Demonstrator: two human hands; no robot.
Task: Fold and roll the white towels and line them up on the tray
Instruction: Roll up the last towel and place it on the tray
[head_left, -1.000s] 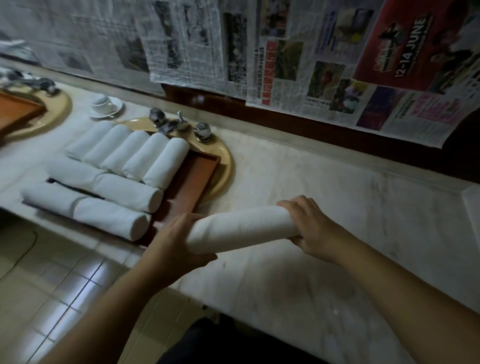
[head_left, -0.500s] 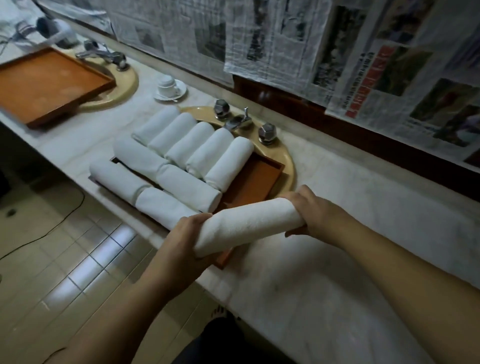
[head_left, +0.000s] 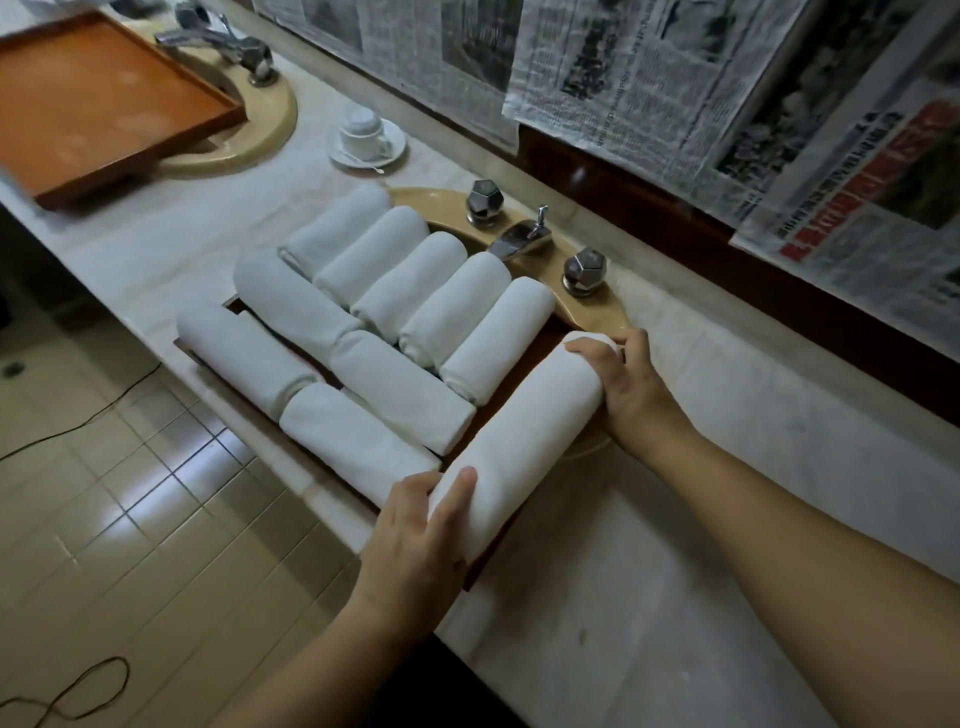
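From the head camera, the left hand (head_left: 415, 540) holds the near end of a rolled white towel (head_left: 519, 441), fingers curled around it. The right hand (head_left: 628, 384) holds the far end. The towel lies along the right edge of the brown tray (head_left: 519, 395), beside nine other rolled towels (head_left: 395, 322) lined up there. The tray sits over a sink (head_left: 597, 312) in the counter (head_left: 675, 597).

White rolled towels (head_left: 400, 312) on a reddish-brown tray (head_left: 519, 387), beige sink rim (head_left: 597, 306) (chrome taps (head_left: 584, 270)), pale marble counter (head_left: 727, 441)
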